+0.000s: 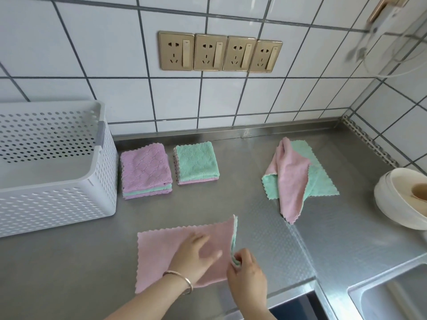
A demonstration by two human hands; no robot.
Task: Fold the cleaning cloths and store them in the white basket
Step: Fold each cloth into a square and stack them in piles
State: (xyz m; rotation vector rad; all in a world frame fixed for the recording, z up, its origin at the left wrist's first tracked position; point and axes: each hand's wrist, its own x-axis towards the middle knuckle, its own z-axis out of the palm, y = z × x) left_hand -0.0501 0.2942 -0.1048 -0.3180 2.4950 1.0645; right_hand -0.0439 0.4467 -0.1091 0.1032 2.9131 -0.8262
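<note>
A pink cloth with a green underside (161, 245) lies folded in half on the steel counter near the front edge. My left hand (196, 257), fingers straight, presses flat on its right half. My right hand (247, 271) pinches the cloth's right edge near the front corner. A white perforated basket (57, 181) stands at the left, with no cloth visible inside. Beside it sit two folded stacks, one with purple on top (146, 172) and one with green on top (196, 161). Further right, a crumpled pink cloth (291, 181) lies over a spread green cloth (321, 179).
The steel counter (265, 227) meets a tiled wall with a row of sockets (219, 53). A stack of white bowls (402, 199) sits at the right edge. A sink (390, 299) opens at the front right. The counter's front edge runs just behind my wrists.
</note>
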